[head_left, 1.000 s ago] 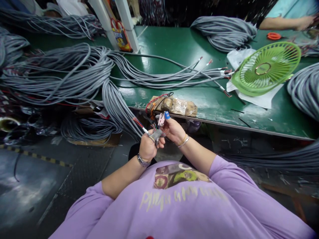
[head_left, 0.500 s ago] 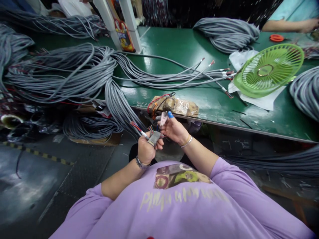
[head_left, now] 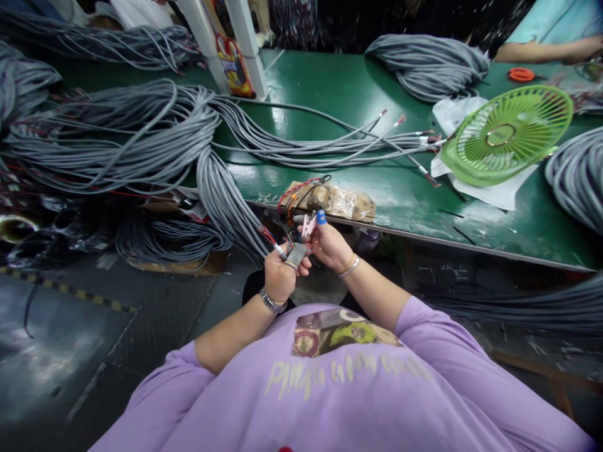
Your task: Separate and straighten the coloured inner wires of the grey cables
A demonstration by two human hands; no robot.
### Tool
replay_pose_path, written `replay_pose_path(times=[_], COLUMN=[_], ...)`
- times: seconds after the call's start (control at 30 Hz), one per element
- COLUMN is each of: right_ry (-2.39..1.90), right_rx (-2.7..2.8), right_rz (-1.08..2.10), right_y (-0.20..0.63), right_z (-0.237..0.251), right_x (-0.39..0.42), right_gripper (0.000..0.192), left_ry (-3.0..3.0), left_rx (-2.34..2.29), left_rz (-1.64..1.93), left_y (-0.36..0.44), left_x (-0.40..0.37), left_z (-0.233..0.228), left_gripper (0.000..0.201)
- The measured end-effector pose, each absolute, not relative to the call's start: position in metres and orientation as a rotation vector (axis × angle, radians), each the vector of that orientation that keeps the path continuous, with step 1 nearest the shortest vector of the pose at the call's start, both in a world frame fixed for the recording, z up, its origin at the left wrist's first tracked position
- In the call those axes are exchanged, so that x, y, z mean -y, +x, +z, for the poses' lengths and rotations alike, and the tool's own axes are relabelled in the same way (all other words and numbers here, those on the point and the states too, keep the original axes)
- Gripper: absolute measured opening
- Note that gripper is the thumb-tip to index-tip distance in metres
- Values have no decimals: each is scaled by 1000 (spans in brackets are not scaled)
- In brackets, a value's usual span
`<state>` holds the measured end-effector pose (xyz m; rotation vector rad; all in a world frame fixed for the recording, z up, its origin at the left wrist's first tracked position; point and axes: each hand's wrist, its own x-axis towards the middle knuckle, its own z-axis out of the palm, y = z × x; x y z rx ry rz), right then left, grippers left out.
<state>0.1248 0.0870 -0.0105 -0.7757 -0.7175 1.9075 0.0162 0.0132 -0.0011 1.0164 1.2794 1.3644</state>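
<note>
My left hand [head_left: 279, 276] is closed around the end of a grey cable [head_left: 226, 201] that hangs off the green table's front edge; red, blue and other thin wires stick out of its stripped tip. My right hand [head_left: 330, 245] is right beside it, pinching those thin wires, with a blue cap on one fingertip and a pink wrap on another. Both hands are held just below the table's edge, in front of my lilac shirt.
A big heap of grey cables [head_left: 117, 135] covers the left of the green table [head_left: 339, 88]. A taped brown block [head_left: 336, 201] lies at the edge above my hands. A green fan grille [head_left: 509, 132] rests at right. Another person's arm [head_left: 541, 50] is at the far right.
My hands have stayed together on the cable end, shifting only slightly; the right fingers have worked along the thin wires.
</note>
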Motion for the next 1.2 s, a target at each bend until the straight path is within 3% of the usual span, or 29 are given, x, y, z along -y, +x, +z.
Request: replay_pose_path(times=[0.37, 0.6, 0.93, 1.03, 1.2], right_ry=[-712, -713, -794, -855, -929], right_rx=[494, 871, 1513, 1465, 1296], right_rz=[2019, 2221, 1776, 1668, 1809], right_y=[123, 150, 160, 166, 166], right_z=[-9, -18, -6, -9, -18], right_x=[-85, -74, -58, -57, -46], right_gripper=[56, 55, 35, 36, 43], left_ry=[1017, 1128, 1223, 1109, 1039], left_rx=[-1273, -1293, -1265, -1262, -1274], left_rz=[1331, 1237, 778, 849, 1039], left_y=[14, 5, -2, -2, 1], left_x=[-12, 3, -2, -3, -3], left_z=[-4, -3, -8, -12, -18], left_gripper=[27, 28, 27, 30, 33])
